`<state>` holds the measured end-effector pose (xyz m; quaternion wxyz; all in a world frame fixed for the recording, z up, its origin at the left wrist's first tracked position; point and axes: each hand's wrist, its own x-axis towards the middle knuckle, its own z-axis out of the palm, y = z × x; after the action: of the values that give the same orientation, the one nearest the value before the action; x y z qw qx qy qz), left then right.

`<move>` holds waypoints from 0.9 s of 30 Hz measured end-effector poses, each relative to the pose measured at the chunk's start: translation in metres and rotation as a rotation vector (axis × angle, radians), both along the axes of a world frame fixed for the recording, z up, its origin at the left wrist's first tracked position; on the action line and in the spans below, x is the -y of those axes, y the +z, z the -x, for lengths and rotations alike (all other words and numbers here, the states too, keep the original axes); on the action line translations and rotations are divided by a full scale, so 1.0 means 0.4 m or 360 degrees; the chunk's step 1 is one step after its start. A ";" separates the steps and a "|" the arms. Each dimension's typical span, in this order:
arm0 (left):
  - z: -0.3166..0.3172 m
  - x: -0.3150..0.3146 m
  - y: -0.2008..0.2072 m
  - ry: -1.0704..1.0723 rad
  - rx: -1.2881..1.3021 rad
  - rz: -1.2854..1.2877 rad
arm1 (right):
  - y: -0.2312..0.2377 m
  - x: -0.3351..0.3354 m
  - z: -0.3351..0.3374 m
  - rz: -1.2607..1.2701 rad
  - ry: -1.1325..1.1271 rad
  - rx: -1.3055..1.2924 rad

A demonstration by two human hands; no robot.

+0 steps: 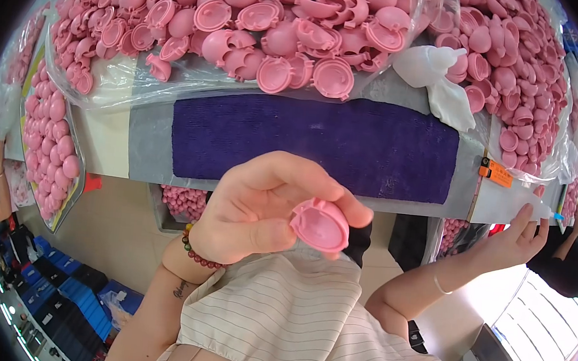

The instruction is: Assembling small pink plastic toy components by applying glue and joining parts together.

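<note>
In front of my chest, my left hand (259, 202) is closed on a pink plastic shell half (321, 224). Thumb and fingers grip its rim, and its hollow side shows. My right hand (523, 235) reaches out to the right edge of the table, fingers bent together. A small blue tip (559, 216) shows just past those fingers; whether it belongs to something in them is hard to see. Just above that hand is a small pink piece (540, 191). Behind my left hand, a dark purple cloth (316, 142) lies flat on the table.
Heaps of pink shell pieces (281, 39) on clear plastic cover the table's far side, with another heap (517, 83) at right. A white squeeze bottle (428, 63) lies with a white cloth (450, 102). Rounded pink pieces (50, 149) fill a tray at left. Other people work at both sides.
</note>
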<state>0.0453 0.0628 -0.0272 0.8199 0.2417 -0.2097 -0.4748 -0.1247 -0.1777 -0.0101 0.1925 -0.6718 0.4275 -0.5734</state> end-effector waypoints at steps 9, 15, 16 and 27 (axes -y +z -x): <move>-0.011 0.001 -0.004 -0.0265 -0.0367 0.0179 | -0.034 0.112 0.076 -0.0212 0.0094 -0.0166; 0.002 -0.004 -0.006 -0.0221 -0.0526 0.0103 | -0.014 0.047 0.012 0.0670 -0.0304 -0.0152; 0.002 -0.006 -0.019 -0.0182 -0.0445 0.0185 | -0.012 0.033 -0.007 0.0663 -0.0030 -0.0136; 0.007 -0.021 -0.001 -0.0124 -0.0080 0.0184 | 0.041 0.035 -0.163 0.0278 0.0896 -0.1163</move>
<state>0.0423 0.0711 -0.0274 0.8184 0.1737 -0.2253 -0.4993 -0.0595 -0.1916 0.0065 0.1200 -0.9332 0.2186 -0.2586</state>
